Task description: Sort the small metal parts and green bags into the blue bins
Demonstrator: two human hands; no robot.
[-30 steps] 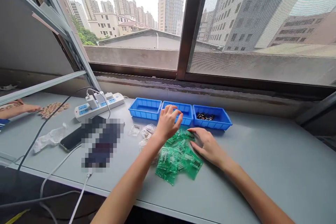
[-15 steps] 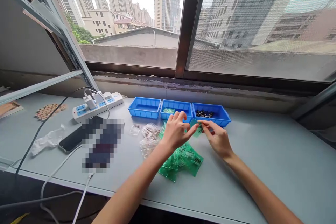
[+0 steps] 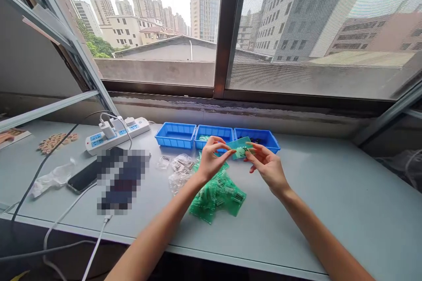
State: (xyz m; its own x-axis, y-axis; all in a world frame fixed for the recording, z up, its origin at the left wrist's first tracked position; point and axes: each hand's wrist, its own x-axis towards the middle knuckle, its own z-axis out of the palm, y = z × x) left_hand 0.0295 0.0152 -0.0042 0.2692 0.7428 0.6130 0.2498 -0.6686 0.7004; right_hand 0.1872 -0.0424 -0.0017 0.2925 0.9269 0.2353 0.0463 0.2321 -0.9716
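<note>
Between my two hands a small green plastic bag [image 3: 236, 144] is stretched out above the table. My left hand [image 3: 211, 160] pinches its left edge between thumb and forefinger. My right hand [image 3: 268, 169] grips the right side, where small dark parts show at the thumb; whether they lie inside the bag is unclear. Below my hands lies a heap of green bags [image 3: 217, 197] with small metal pieces showing through. Clear bags [image 3: 182, 164] sit left of the heap, partly behind my left forearm.
Along the back stand three blue bins: a left bin [image 3: 174, 140], a middle bin [image 3: 198, 144] holding green items, and a right bin [image 3: 273, 145] with dark parts. To the left are a power strip [image 3: 138, 129], a black phone [image 3: 79, 181], a blurred-out device, cables and wooden pieces [image 3: 54, 142].
My left thumb and forefinger have closed on the bag's left edge. The bag is now spread between both hands. The whole view has shifted slightly.
</note>
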